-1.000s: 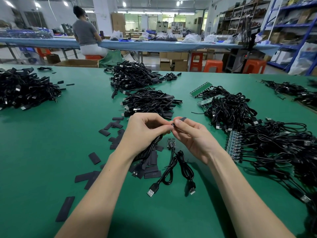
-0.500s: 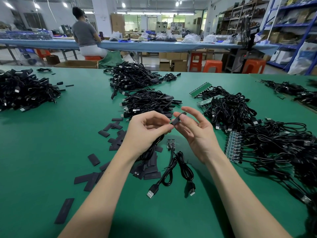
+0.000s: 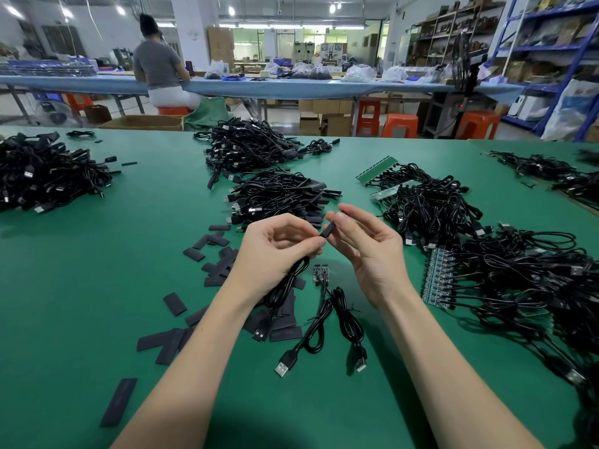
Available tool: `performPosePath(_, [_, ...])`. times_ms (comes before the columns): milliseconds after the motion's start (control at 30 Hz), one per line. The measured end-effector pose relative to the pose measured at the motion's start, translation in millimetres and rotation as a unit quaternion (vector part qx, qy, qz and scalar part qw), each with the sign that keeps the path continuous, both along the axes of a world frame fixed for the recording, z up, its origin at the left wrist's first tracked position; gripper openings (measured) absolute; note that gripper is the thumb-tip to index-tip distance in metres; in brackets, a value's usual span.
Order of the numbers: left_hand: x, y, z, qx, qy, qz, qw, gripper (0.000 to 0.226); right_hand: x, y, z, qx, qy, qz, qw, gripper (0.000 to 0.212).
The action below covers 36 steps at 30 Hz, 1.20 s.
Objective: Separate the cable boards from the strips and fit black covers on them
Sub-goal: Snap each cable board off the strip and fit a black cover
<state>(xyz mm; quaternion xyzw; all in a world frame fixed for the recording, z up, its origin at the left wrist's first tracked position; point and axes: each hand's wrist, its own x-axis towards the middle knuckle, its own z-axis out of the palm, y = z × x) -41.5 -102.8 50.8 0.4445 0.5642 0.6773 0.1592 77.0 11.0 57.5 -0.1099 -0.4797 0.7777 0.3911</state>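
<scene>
My left hand point(image 3: 278, 244) pinches the board end of a black USB cable point(image 3: 285, 286) that hangs down to the green table point(image 3: 97, 270). My right hand point(image 3: 366, 244) pinches a small black cover point(image 3: 328, 230) at its far end, and the cover's near end meets my left fingertips. The board itself is hidden between the fingers. Just below my hands lie two small boards point(image 3: 321, 272) with their coiled cables point(image 3: 327, 325). Loose black covers point(image 3: 215, 254) are scattered left of my hands. A strip of boards with cables attached point(image 3: 437, 280) lies at my right.
Heaps of black cables lie at far left point(image 3: 42, 173), centre back point(image 3: 256, 150), behind my hands point(image 3: 278, 197) and right point(image 3: 428, 202). A green strip point(image 3: 377, 169) lies at back right. A person sits at a blue bench point(image 3: 291, 84) beyond orange stools.
My right hand has turned and lifted its fingers; the black cover moved from lying across my fingertips to pointing up and away, its near end at my left fingertips.
</scene>
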Motion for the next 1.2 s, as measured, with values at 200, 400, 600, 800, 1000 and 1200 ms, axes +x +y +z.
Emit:
performPosePath(200, [1,2,-2,0.005,-0.004,0.002,1.0,0.012,-3,0,-3,-0.02,-0.007,-0.002,1.0,0.021])
performPosePath(400, [1,5,-4,0.009,-0.046,-0.002,0.999,0.012,-4,2,-2,-0.045,-0.014,0.022,0.999,0.026])
performPosePath(600, [0,6,-5,-0.013,-0.153,-0.024,0.988,0.006,-3,9,-1,0.003,-0.049,0.029,0.998,0.024])
performPosePath(800, [2,4,-2,-0.019,-0.17,-0.028,0.985,0.004,-1,13,-2,0.014,-0.056,0.045,0.997,0.023])
performPosePath(1000, [4,1,0,-0.045,-0.201,-0.05,0.977,0.004,4,17,-3,0.057,-0.039,0.114,0.991,0.032])
performPosePath(1200, [6,0,4,-0.056,-0.192,-0.058,0.978,0.002,6,19,-5,0.051,-0.044,0.11,0.992,0.023])
